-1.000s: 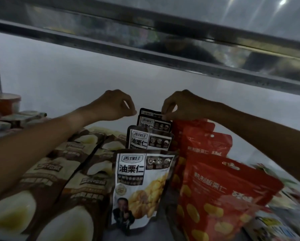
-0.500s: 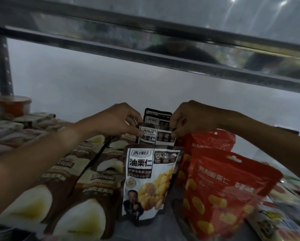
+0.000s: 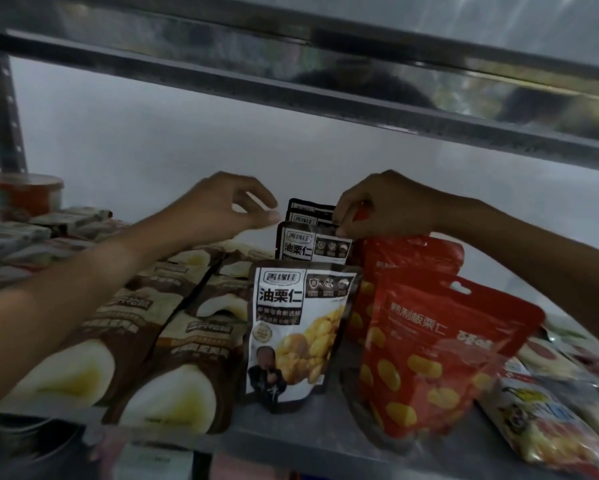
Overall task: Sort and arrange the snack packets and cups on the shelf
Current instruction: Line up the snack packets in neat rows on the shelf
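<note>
The rear packets (image 3: 310, 216) stand in a row at the shelf (image 3: 291, 441) back. Their top edge is pinched by the right hand (image 3: 377, 206); the left hand (image 3: 232, 206) hovers loosely curled, holding nothing. Both corners should be squared gently, so the front packet (image 3: 298, 327) is not toppled.

Probably a shop, metal shelf (image 3: 291, 441), rows of snack packets (image 3: 293, 327)

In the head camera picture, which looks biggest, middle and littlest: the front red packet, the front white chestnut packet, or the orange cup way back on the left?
1. Front red packet, largest.
2. Front white chestnut packet, nearly as tall but narrower.
3. Orange cup, smallest, though it stands farther from the camera, so its true size is unsure.
</note>
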